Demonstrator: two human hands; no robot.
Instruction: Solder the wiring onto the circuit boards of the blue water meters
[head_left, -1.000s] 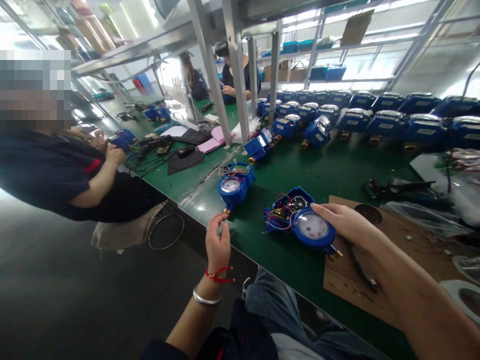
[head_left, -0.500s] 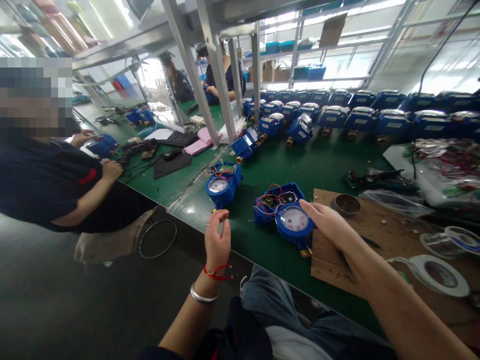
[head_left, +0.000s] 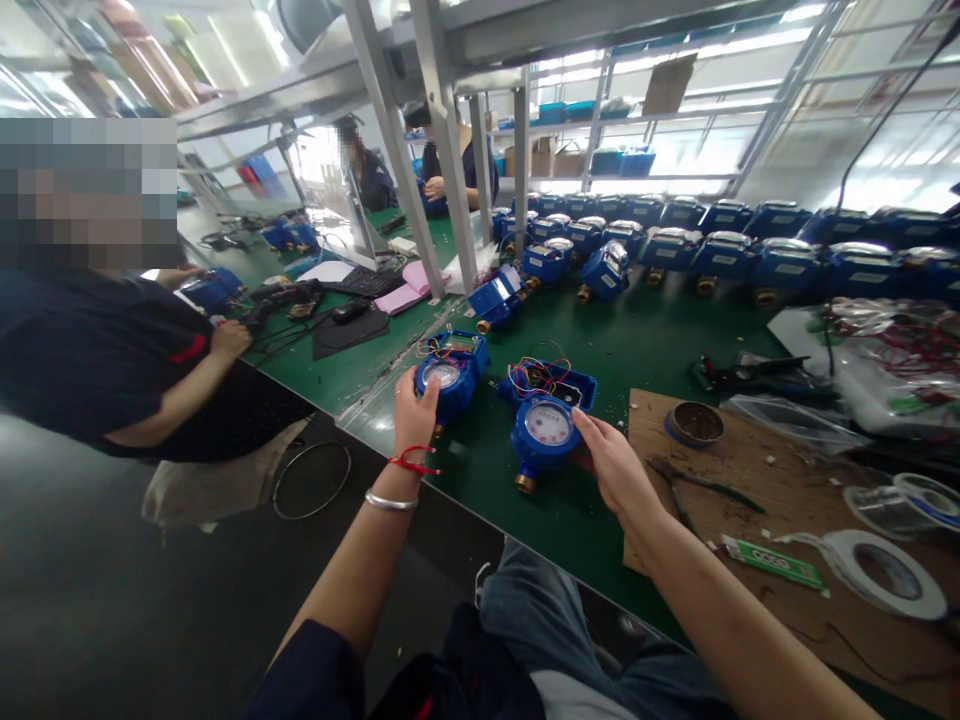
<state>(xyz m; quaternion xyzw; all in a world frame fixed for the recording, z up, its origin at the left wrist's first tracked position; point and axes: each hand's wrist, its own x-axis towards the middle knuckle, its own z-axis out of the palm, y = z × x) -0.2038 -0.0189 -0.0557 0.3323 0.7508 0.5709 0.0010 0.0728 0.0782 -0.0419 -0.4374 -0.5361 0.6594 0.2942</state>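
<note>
Two blue water meters with round dials lie on the green bench, their rear housings uncovered and thin coloured wires showing. My left hand (head_left: pixel 415 410) grips the left water meter (head_left: pixel 459 392), fingers at its left side and thumb over the dial. At the right edge of the right water meter (head_left: pixel 545 428), my right hand (head_left: pixel 616 465) holds on with thumb and fingers, partly hidden under the meter's side. The brass fitting (head_left: pixel 525 483) of that meter points toward me.
Cardboard (head_left: pixel 652 570) on the right bears pliers (head_left: pixel 705 485), a round tin (head_left: pixel 696 424), a green packet (head_left: pixel 776 562) and a white tape roll (head_left: pixel 885 575). Rows of water meters (head_left: pixel 724 255) line the back. Metal posts (head_left: pixel 439 150) rise behind. A co-worker (head_left: pixel 112 370) sits at left.
My left hand has moved up onto the left water meter and taken hold of it. My right hand has shifted the right water meter leftward and turned it, off the cardboard's edge.
</note>
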